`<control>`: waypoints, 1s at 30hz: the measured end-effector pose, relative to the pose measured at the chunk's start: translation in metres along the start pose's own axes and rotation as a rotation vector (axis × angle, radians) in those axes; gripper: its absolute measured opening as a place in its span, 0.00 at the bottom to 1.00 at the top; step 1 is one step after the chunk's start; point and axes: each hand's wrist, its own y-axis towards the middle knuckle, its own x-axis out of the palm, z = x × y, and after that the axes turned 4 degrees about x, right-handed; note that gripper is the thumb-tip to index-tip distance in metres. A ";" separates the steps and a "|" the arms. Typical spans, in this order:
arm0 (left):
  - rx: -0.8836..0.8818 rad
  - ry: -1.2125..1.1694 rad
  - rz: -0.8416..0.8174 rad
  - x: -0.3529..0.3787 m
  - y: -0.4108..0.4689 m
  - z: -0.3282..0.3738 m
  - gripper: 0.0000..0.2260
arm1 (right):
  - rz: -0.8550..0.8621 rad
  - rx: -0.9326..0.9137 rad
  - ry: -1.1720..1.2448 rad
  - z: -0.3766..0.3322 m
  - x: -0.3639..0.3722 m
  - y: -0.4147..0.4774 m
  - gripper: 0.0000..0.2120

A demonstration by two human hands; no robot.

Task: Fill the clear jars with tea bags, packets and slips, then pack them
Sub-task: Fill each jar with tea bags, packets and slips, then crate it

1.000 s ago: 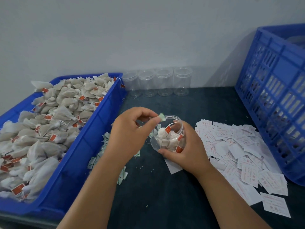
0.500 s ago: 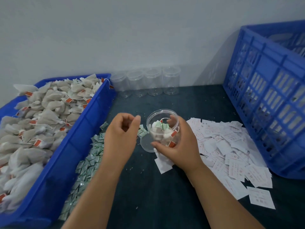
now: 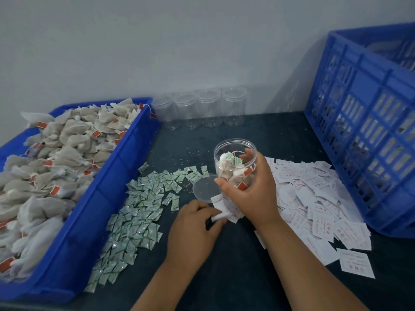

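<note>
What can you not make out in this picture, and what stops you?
Head view:
1. Print on the white slips: too small and blurred to read.
2. Inside of the blue crate: hidden by its lattice wall, cut off by the right edge.
3. Base of the jar: covered by the right hand gripping it.
4. The slip pinched by the left hand: mostly hidden by its fingers.

Nothing legible from here. Slips (image 3: pixel 318 218): white, red print in lines, too small to read. Packets (image 3: pixel 137 212): green markings, blurred. Tags (image 3: pixel 55 190) on tea bags (image 3: pixel 67 140): orange-red, no lettering made out.
</note>
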 end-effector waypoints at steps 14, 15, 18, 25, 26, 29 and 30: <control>-0.040 -0.420 0.289 -0.103 0.043 0.034 0.02 | -0.180 -0.034 -0.084 0.003 0.005 -0.004 0.43; -0.009 -0.371 0.254 -0.105 0.051 0.039 0.04 | -0.198 -0.047 -0.094 0.002 0.006 -0.005 0.43; 0.042 -0.173 0.078 -0.101 0.073 0.042 0.11 | -0.232 -0.095 -0.098 0.001 0.007 -0.006 0.41; 0.110 0.042 -0.055 -0.088 0.090 0.043 0.20 | -0.237 -0.092 -0.095 0.002 0.005 -0.003 0.39; 0.101 0.055 -0.034 -0.089 0.092 0.043 0.17 | -0.231 -0.091 -0.093 0.002 0.005 -0.003 0.39; 0.053 0.029 -0.001 -0.090 0.099 0.037 0.11 | -0.234 -0.099 -0.090 0.002 0.005 -0.004 0.40; 0.026 -0.027 0.019 -0.089 0.101 0.034 0.12 | -0.237 -0.101 -0.089 0.002 0.005 -0.005 0.40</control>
